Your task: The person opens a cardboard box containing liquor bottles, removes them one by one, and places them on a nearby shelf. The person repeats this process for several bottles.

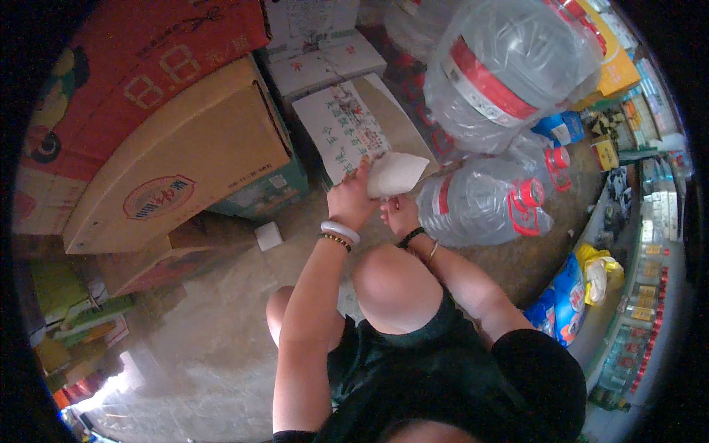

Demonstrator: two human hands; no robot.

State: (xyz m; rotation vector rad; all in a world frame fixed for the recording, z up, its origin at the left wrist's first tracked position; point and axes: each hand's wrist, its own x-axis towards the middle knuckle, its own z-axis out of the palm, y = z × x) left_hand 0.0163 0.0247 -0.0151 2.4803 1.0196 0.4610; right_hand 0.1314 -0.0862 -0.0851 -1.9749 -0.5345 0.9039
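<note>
A white cardboard box with green lettering and a floral print lies before me on the floor. At its near edge, my left hand grips the cardboard, fingers on the printed top. Beside those fingers a white flap curls up from the box. My right hand is just below the flap with its fingers curled; whether anything is pinched between them is hidden. Right of that hand, close to the wrist, a large clear plastic water bottle with a red cap lies on its side.
Brown cartons are stacked at the left under a red printed panel. Another big water bottle stands at the upper right. A small white square piece is on the concrete floor. Blue packages and a glass display case line the right.
</note>
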